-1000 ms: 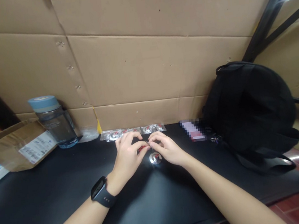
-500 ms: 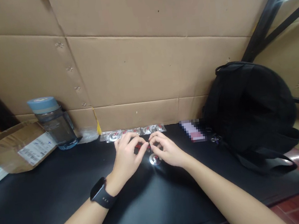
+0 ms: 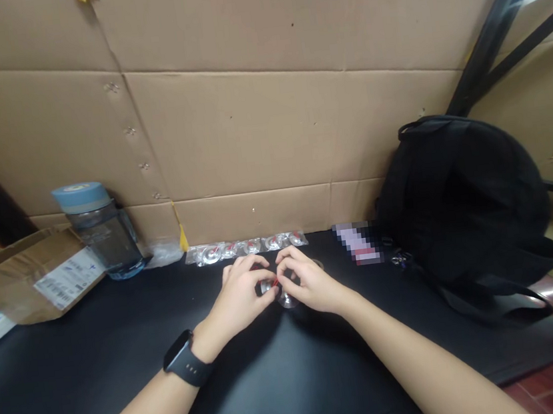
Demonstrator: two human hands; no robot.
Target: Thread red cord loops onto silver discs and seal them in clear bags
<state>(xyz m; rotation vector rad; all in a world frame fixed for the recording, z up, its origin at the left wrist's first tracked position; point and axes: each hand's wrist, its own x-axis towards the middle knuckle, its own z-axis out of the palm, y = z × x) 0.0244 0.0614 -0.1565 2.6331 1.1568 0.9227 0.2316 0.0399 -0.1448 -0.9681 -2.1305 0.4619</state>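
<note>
Near the middle of the frame, both hands met over a black tabletop (image 3: 288, 380). The left hand (image 3: 240, 295), with a dark smartwatch (image 3: 180, 362) on its wrist, had its fingers curled in and its fingertips pinched on a small shiny metal piece with a red part (image 3: 270, 284). The right hand (image 3: 306, 282) came in from the right with its fingers bent the same way, fingertips closed on the same small piece, so the two hands touched it from either side. Just below that piece, between the two thumbs, a round silver metal disc (image 3: 286, 298) lay on the tabletop; whether the held piece touched it could not be told.

Just above the hands, along the back edge of the tabletop, a row of small clear packets with silver and red parts (image 3: 245, 247) lay side by side against the foot of a cardboard wall (image 3: 266, 121) that filled the upper half of the frame. At the left of the frame stood a clear water bottle with a pale blue lid (image 3: 99, 230), and beside it, at the far left, an open cardboard box with a white label (image 3: 38, 276). At the right a black backpack (image 3: 468, 203) rested on the tabletop, with a blurred pink and white item (image 3: 357, 242) lying between it and the row of packets.
</note>
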